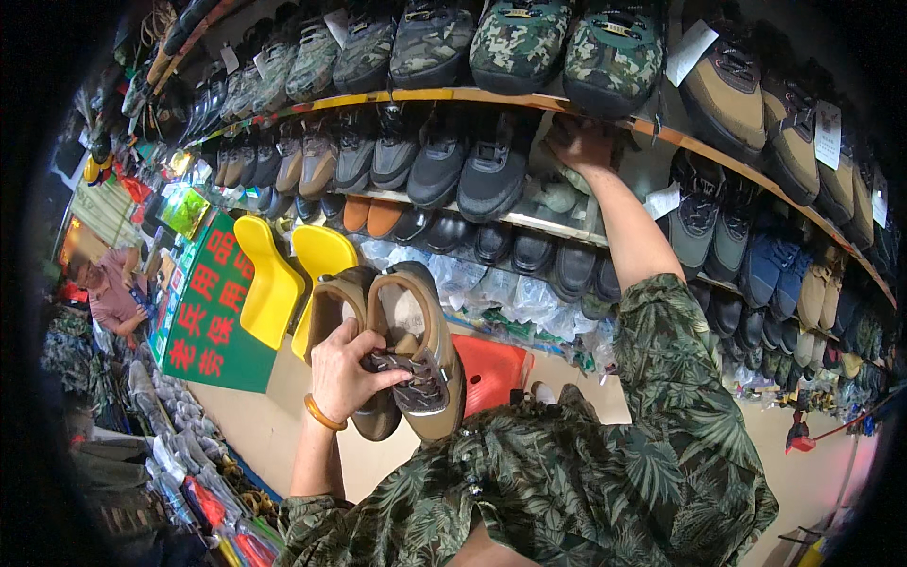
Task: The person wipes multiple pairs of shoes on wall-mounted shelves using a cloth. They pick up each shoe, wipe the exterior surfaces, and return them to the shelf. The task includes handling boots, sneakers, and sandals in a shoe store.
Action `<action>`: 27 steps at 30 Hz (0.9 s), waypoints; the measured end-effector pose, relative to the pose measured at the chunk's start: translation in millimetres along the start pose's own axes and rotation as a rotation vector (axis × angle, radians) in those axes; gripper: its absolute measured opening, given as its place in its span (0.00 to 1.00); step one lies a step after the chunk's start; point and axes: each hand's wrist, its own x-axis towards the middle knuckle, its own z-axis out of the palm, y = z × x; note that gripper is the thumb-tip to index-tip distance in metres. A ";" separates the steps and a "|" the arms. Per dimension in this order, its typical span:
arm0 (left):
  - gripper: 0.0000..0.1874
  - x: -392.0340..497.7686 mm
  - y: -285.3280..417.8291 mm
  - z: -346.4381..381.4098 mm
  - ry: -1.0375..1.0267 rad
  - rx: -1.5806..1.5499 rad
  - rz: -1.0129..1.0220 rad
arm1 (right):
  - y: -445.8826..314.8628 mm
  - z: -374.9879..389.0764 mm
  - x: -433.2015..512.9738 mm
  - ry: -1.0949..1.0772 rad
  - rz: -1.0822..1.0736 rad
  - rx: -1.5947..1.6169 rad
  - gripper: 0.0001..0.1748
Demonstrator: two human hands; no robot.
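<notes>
My left hand (347, 368) pinches a pair of brown lace-up shoes (446, 354) together by their inner sides, thumb across the dark laces. Their openings face up and a pale insole shows in one. My right arm stretches up to the middle shelf, where my right hand (582, 145) is in a shadowed gap just under the upper shelf board (496, 96). Its fingers are partly hidden, so I cannot tell whether they grip anything. Below that hand lies a greyish-green thing (560, 193). Black lace-up shoes (489, 177) stand left of the gap; grey-green shoes (691, 227) stand to its right.
Camouflage shoes (521, 49) line the upper shelf. Bagged goods (482, 280) lie below the shelves. A red plastic stool (489, 372) and yellow chairs (266, 283) stand near a green counter panel (244, 361) bearing writing. A person (117, 290) is at the far left.
</notes>
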 end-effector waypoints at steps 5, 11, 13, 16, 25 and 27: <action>0.24 19.5 13.5 10.0 -0.001 -0.050 0.107 | -31.8 -27.5 -42.9 -0.564 0.142 0.294 0.25; 0.24 75.4 44.4 30.5 -0.032 -0.147 0.253 | -44.6 -80.0 -111.2 -0.416 -0.191 0.442 0.19; 0.24 98.2 56.2 36.0 -0.034 -0.163 0.310 | -46.6 -89.1 -124.3 -0.454 -0.232 0.498 0.18; 0.24 133.3 76.1 47.4 0.023 -0.168 0.435 | -41.0 -100.4 -150.0 -0.273 -0.117 0.579 0.13; 0.29 243.4 121.6 83.1 -0.102 -0.140 0.542 | 5.5 -141.4 -256.7 -0.040 0.726 1.270 0.21; 0.32 270.6 131.0 94.4 -0.157 -0.102 0.543 | 3.2 -155.5 -285.6 0.118 1.109 1.761 0.26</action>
